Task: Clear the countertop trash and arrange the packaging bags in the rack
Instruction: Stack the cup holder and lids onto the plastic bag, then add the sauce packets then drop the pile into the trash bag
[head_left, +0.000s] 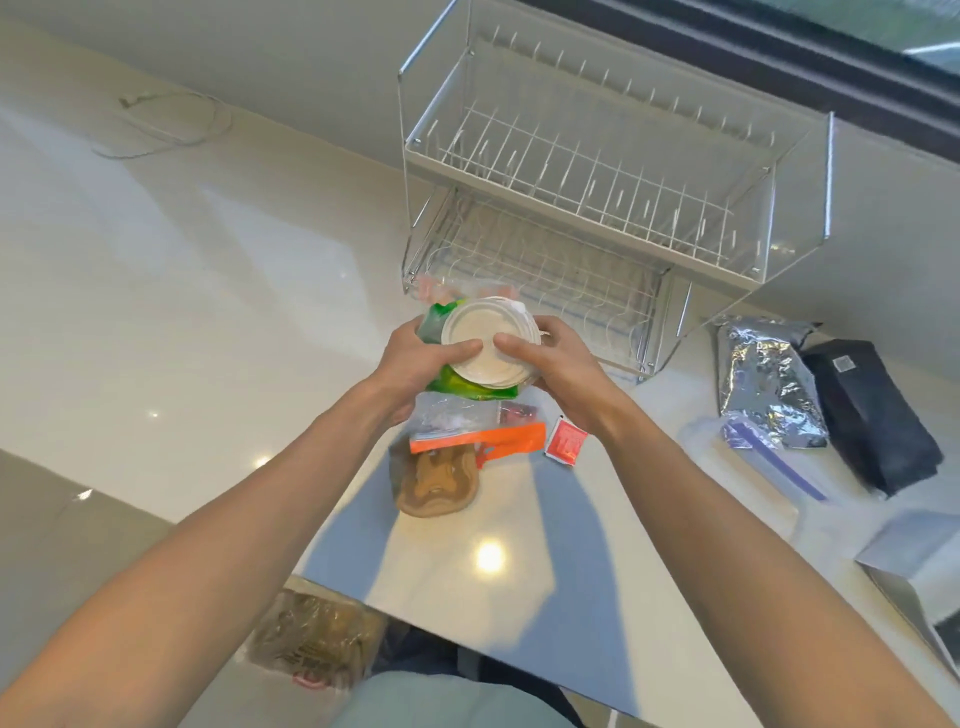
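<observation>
Both hands hold up a round white plastic cup (488, 340), its bottom facing me, in front of the wire rack (587, 208). My left hand (415, 358) also presses a green wrapper (457, 384) against the cup. My right hand (558, 364) grips the cup's right side. A clear zip bag with an orange strip (478, 434), a small red sachet (565, 440) and a brown crumpled scrap (436, 480) lie on the countertop below. To the right rest a silver foil bag (763, 384), a black bag (872, 410) and a clear zip bag with a purple seal (769, 462).
The two-tier white wire rack stands against the wall, both tiers bare. A white cable (166, 124) lies at far left on the counter. A clear bag with brown contents (317, 639) sits below the counter edge. A grey-white pouch (914, 571) lies at the right edge.
</observation>
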